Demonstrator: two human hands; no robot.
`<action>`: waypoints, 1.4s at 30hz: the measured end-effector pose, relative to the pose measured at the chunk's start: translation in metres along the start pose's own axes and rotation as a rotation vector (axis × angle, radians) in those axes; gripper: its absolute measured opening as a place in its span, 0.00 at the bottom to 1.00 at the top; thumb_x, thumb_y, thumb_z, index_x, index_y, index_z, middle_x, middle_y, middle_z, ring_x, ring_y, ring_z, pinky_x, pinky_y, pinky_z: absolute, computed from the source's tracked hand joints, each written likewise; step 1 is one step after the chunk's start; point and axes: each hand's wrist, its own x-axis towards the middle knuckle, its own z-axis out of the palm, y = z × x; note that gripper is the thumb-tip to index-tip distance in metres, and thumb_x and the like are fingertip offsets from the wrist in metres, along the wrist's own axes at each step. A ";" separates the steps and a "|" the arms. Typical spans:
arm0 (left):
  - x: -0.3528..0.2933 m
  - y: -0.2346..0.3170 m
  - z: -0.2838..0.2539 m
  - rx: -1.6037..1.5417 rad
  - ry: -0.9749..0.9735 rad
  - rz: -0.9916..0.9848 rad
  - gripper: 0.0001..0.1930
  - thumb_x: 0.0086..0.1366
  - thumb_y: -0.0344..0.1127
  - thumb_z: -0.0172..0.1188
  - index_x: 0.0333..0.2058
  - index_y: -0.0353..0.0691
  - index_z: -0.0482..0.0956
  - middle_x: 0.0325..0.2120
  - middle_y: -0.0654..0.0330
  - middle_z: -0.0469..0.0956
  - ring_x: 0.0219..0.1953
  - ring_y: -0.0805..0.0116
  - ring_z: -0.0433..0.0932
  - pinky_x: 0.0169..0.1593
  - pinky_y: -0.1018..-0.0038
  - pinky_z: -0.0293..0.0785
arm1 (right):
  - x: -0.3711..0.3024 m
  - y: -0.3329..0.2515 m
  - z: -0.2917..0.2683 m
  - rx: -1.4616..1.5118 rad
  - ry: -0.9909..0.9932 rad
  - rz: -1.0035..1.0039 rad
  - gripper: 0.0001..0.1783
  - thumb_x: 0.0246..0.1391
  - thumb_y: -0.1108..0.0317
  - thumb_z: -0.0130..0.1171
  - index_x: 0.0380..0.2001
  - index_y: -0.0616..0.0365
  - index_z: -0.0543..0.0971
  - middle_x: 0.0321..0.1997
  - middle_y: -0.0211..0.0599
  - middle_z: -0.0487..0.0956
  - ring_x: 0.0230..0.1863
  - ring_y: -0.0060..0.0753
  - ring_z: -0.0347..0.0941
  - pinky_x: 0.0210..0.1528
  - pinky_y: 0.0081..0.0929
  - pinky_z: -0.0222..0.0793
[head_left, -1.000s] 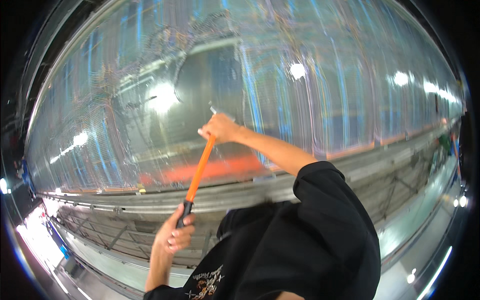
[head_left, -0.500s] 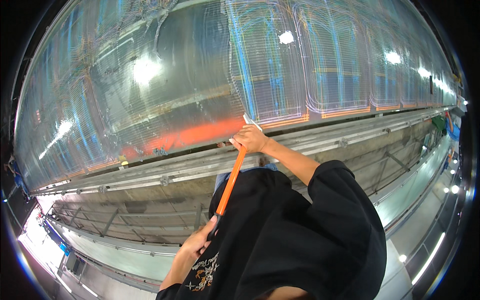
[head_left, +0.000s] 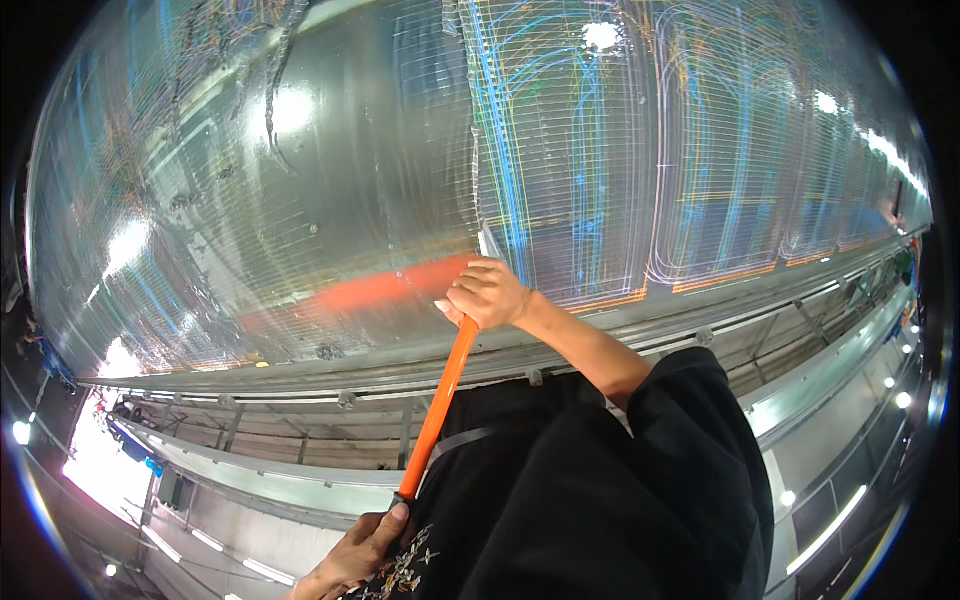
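Note:
My right hand [head_left: 487, 293] is closed around the upper part of a long-handled scraper with an orange shaft [head_left: 437, 415]. My left hand [head_left: 365, 545] grips its dark lower end, close to my body. Past my right fist a pale, flat blade [head_left: 487, 242] shows, and it appears to touch the wide glossy surface [head_left: 350, 190]. The blade lies along a ragged border: to its right the surface carries thin blue, yellow and orange lines [head_left: 590, 200], while the strip to its left is mostly plain grey. An orange-red reflection lies left of my right hand.
A metal rail [head_left: 345, 400] runs along the near edge of the glossy surface, just in front of my body. Behind it are a metal frame and a pale ledge [head_left: 270, 487]. Dark wrinkled residue [head_left: 285, 60] lies on the far left part.
The scraper and my right hand have moved farther in from the surface's near edge, along the ragged border. My left hand has shifted lower in the picture, still on the handle.

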 end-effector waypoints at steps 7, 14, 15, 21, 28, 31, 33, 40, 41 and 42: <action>-0.051 0.063 -0.013 -0.200 -0.172 0.130 0.35 0.67 0.74 0.45 0.23 0.43 0.67 0.11 0.66 0.60 0.12 0.76 0.58 0.16 0.76 0.52 | 0.083 0.052 -0.008 0.048 0.015 -0.112 0.22 0.50 0.65 0.67 0.11 0.51 0.66 0.10 0.29 0.66 0.13 0.30 0.65 0.19 0.28 0.59; -0.059 0.164 -0.061 -0.566 -0.568 0.410 0.30 0.73 0.68 0.35 0.25 0.48 0.62 0.06 0.70 0.55 0.03 0.80 0.49 0.04 0.78 0.46 | 0.238 0.179 -0.069 -0.111 0.041 -0.169 0.24 0.63 0.55 0.54 0.12 0.48 0.71 0.11 0.35 0.70 0.13 0.44 0.68 0.18 0.41 0.64; -0.063 0.173 -0.058 -0.704 -0.730 0.440 0.29 0.75 0.66 0.32 0.25 0.49 0.62 0.06 0.70 0.56 0.03 0.79 0.51 0.04 0.78 0.47 | 0.253 0.189 -0.076 -0.145 0.021 -0.155 0.24 0.63 0.55 0.54 0.12 0.48 0.71 0.11 0.36 0.70 0.14 0.45 0.69 0.19 0.41 0.64; -0.017 0.148 -0.065 -0.734 -0.800 0.667 0.26 0.75 0.63 0.39 0.30 0.48 0.67 0.08 0.72 0.58 0.03 0.82 0.53 0.03 0.79 0.49 | 0.269 0.166 -0.067 -0.232 -0.136 -0.132 0.27 0.67 0.55 0.50 0.12 0.50 0.68 0.12 0.38 0.69 0.15 0.48 0.67 0.35 0.48 0.72; 0.139 -0.083 -0.004 -0.982 -1.066 0.453 0.28 0.74 0.65 0.37 0.31 0.46 0.65 0.09 0.69 0.60 0.05 0.80 0.57 0.06 0.77 0.55 | 0.076 -0.002 0.046 -0.110 -0.423 -0.079 0.24 0.62 0.55 0.50 0.12 0.48 0.73 0.13 0.41 0.73 0.20 0.55 0.74 0.52 0.58 0.71; 0.171 -0.167 0.034 -0.756 -0.675 0.490 0.27 0.73 0.66 0.42 0.29 0.48 0.66 0.07 0.73 0.55 0.04 0.83 0.48 0.05 0.81 0.43 | -0.028 -0.065 0.091 -0.087 -0.417 -0.060 0.26 0.61 0.54 0.53 0.10 0.51 0.72 0.12 0.41 0.72 0.19 0.49 0.72 0.31 0.46 0.66; 0.192 -0.197 0.053 -0.733 -0.631 0.430 0.26 0.73 0.65 0.46 0.28 0.47 0.66 0.07 0.74 0.54 0.04 0.83 0.47 0.06 0.83 0.43 | -0.075 -0.095 0.080 -0.033 -0.378 -0.035 0.23 0.62 0.55 0.53 0.14 0.51 0.74 0.13 0.38 0.74 0.20 0.45 0.73 0.29 0.42 0.64; 0.202 -0.170 0.084 -0.646 -0.281 0.401 0.25 0.73 0.63 0.47 0.27 0.48 0.66 0.09 0.74 0.55 0.06 0.84 0.49 0.08 0.82 0.45 | -0.085 -0.077 0.041 -0.109 -0.226 -0.056 0.23 0.59 0.60 0.59 0.10 0.50 0.70 0.12 0.34 0.72 0.19 0.40 0.72 0.28 0.38 0.63; 0.185 -0.156 0.074 -0.601 -0.404 0.471 0.26 0.74 0.63 0.45 0.27 0.48 0.65 0.09 0.74 0.54 0.06 0.84 0.49 0.08 0.82 0.46 | -0.065 -0.066 0.035 -0.124 -0.181 -0.105 0.24 0.58 0.61 0.60 0.09 0.49 0.70 0.12 0.35 0.71 0.18 0.40 0.71 0.26 0.39 0.63; 0.163 -0.132 0.064 -0.542 -0.527 0.543 0.26 0.74 0.64 0.43 0.28 0.48 0.65 0.09 0.74 0.54 0.06 0.84 0.50 0.08 0.82 0.47 | -0.043 -0.048 0.027 -0.132 -0.150 -0.101 0.24 0.58 0.61 0.60 0.09 0.50 0.70 0.12 0.35 0.71 0.18 0.41 0.71 0.26 0.39 0.63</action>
